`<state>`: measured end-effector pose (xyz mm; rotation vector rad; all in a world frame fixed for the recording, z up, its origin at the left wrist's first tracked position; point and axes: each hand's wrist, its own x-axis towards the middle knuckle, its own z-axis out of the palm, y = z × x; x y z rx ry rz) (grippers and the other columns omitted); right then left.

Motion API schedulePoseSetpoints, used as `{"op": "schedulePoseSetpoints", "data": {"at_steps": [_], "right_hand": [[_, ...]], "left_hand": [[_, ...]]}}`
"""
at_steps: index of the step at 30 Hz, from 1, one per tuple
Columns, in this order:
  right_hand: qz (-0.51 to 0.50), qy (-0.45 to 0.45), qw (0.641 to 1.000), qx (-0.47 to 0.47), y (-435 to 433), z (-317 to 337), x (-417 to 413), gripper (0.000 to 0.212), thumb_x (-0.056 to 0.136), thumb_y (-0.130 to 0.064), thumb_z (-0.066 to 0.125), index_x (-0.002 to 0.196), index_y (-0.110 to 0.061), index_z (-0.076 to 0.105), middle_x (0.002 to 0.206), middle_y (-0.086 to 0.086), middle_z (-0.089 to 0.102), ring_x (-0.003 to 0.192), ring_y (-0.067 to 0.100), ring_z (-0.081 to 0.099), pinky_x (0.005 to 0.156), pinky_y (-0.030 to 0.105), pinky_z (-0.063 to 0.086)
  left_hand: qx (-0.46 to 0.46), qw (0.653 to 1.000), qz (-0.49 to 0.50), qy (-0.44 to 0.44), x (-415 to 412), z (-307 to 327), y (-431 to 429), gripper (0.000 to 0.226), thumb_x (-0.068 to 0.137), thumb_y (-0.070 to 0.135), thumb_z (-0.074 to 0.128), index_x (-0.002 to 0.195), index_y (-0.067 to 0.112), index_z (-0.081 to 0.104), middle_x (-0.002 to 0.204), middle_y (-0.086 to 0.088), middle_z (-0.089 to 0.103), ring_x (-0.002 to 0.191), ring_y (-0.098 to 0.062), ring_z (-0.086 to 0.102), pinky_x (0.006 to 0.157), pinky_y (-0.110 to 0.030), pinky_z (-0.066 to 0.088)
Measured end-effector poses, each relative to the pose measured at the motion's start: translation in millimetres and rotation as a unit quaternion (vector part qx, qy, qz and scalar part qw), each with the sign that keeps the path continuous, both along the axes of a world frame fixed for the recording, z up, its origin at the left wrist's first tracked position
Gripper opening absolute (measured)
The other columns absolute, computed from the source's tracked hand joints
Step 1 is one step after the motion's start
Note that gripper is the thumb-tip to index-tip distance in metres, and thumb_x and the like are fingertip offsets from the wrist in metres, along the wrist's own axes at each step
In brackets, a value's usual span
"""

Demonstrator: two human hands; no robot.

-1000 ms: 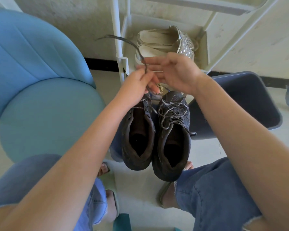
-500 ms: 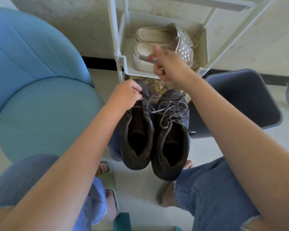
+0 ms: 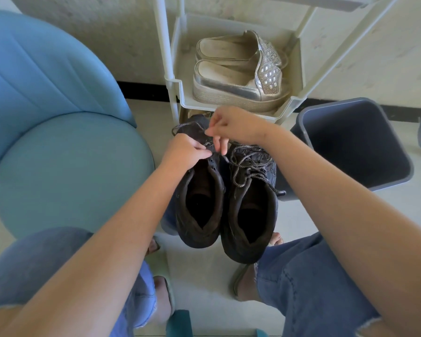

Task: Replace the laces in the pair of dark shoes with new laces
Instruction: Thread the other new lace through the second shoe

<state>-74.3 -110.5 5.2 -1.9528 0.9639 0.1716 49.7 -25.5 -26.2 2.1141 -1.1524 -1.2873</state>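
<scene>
A broad light-blue padded chair [image 3: 58,142] fills the room on the person's left, and a dark grey plastic bin [image 3: 350,147] stands tilted on the right. Between them is a white plastic shoe rack [image 3: 173,81] with a pair of silver studded platform shoes [image 3: 238,76] on its shelf. In front of the rack, between the seated person's knees, the pair of dark brown leather lace-up shoes [image 3: 250,215] sits side by side, heels towards the person. The left hand [image 3: 185,152] is curled down at the throat of the shoe on the person's left [image 3: 199,215], its fingers closed on the grey speckled lace [image 3: 187,125]. The right hand [image 3: 231,125], just beyond it, pinches the same lace between thumb and forefinger, the other fingers hanging loose. By my reading the work is early. That shoe's upper eyelets are bare and a slack loop of lace lies over its toe, so the old lace is only partly out. The other shoe has its old lace [image 3: 250,166] loosened but threaded. Finishing the removal, stripping the second shoe and relacing both all remain. I see no new laces anywhere. The hands cover the lower eyelets, what the shoes rest on is mostly hidden, and the rack's lower shelf is cut off.
</scene>
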Motion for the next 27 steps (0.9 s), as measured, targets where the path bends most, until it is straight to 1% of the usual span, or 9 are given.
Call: {"op": "schedulePoseSetpoints", "data": {"at_steps": [2, 4, 8, 10, 14, 18, 22, 26, 27], "right_hand": [[-0.020, 0.001, 1.000, 0.010, -1, -10, -3, 0.012, 0.094, -0.017, 0.060, 0.083, -0.013, 0.055, 0.072, 0.002, 0.072, 0.059, 0.008, 0.069, 0.072, 0.022, 0.045], [-0.040, 0.019, 0.999, -0.017, -5, -17, -7, 0.010, 0.090, -0.015, 0.066, 0.082, -0.010, 0.061, 0.071, 0.003, 0.070, 0.053, 0.005, 0.064, 0.071, 0.023, 0.048], [-0.059, 0.038, 0.997, -0.039, -7, -25, -11, 0.009, 0.090, -0.013, 0.065, 0.086, -0.006, 0.069, 0.064, -0.005, 0.066, 0.046, -0.004, 0.051, 0.052, 0.006, 0.039], [-0.061, 0.037, 0.997, -0.039, -6, -26, -10, 0.009, 0.090, -0.012, 0.064, 0.084, -0.007, 0.069, 0.064, -0.004, 0.066, 0.044, -0.005, 0.051, 0.047, 0.003, 0.036], [-0.038, 0.060, 0.994, -0.079, -2, -28, -2, 0.013, 0.093, -0.013, 0.059, 0.087, -0.005, 0.068, 0.074, 0.002, 0.068, 0.056, 0.002, 0.054, 0.055, 0.008, 0.040], [-0.007, 0.092, 0.989, -0.116, -2, -26, 2, 0.015, 0.092, -0.007, 0.055, 0.087, -0.003, 0.069, 0.079, 0.003, 0.068, 0.070, 0.013, 0.059, 0.074, 0.026, 0.049], [0.027, 0.117, 0.980, -0.157, -2, -23, 3, 0.015, 0.092, -0.006, 0.055, 0.086, -0.008, 0.068, 0.076, -0.002, 0.062, 0.073, 0.015, 0.058, 0.078, 0.032, 0.050], [0.047, 0.123, 0.975, -0.180, 0, -22, 8, 0.015, 0.093, -0.010, 0.056, 0.094, -0.007, 0.071, 0.088, 0.002, 0.066, 0.083, 0.021, 0.062, 0.081, 0.036, 0.051], [0.051, 0.125, 0.973, -0.189, 2, -24, 10, 0.016, 0.093, -0.010, 0.055, 0.096, -0.007, 0.070, 0.093, 0.004, 0.067, 0.087, 0.024, 0.063, 0.084, 0.038, 0.051]], "left_hand": [[0.014, 0.997, 0.049, 0.049, -1, -2, 1, 0.031, 0.082, 0.013, 0.071, 0.113, 0.007, 0.069, 0.114, -0.012, 0.067, 0.108, -0.025, 0.060, 0.071, -0.020, 0.043], [0.027, 0.991, 0.093, 0.095, -1, -4, 3, 0.034, 0.082, 0.009, 0.071, 0.116, 0.009, 0.067, 0.120, -0.012, 0.064, 0.114, -0.024, 0.057, 0.081, -0.021, 0.041], [0.030, 0.981, 0.129, 0.139, -4, -6, 6, 0.037, 0.083, 0.005, 0.069, 0.120, 0.011, 0.065, 0.124, -0.014, 0.062, 0.119, -0.024, 0.054, 0.081, -0.021, 0.039], [0.029, 0.980, 0.137, 0.144, -4, -7, 6, 0.038, 0.083, 0.004, 0.068, 0.120, 0.010, 0.065, 0.123, -0.014, 0.062, 0.117, -0.024, 0.055, 0.080, -0.020, 0.039], [0.032, 0.979, 0.135, 0.148, -3, -8, 6, 0.038, 0.084, 0.006, 0.069, 0.121, 0.012, 0.064, 0.123, -0.013, 0.062, 0.111, -0.020, 0.056, 0.081, -0.022, 0.039], [0.033, 0.978, 0.143, 0.148, -3, -7, 6, 0.037, 0.084, 0.006, 0.068, 0.120, 0.012, 0.065, 0.125, -0.015, 0.061, 0.119, -0.024, 0.054, 0.083, -0.022, 0.039], [0.030, 0.978, 0.148, 0.143, -5, -6, 6, 0.035, 0.084, 0.007, 0.068, 0.118, 0.013, 0.066, 0.126, -0.015, 0.060, 0.120, -0.024, 0.053, 0.082, -0.021, 0.039], [0.035, 0.980, 0.147, 0.127, -6, -2, 5, 0.033, 0.086, 0.008, 0.066, 0.119, 0.013, 0.066, 0.126, -0.016, 0.060, 0.119, -0.025, 0.054, 0.073, -0.018, 0.048], [0.036, 0.981, 0.148, 0.123, -6, -2, 4, 0.031, 0.088, 0.007, 0.063, 0.119, 0.012, 0.066, 0.120, -0.017, 0.063, 0.112, -0.023, 0.059, 0.073, -0.018, 0.050]]}}
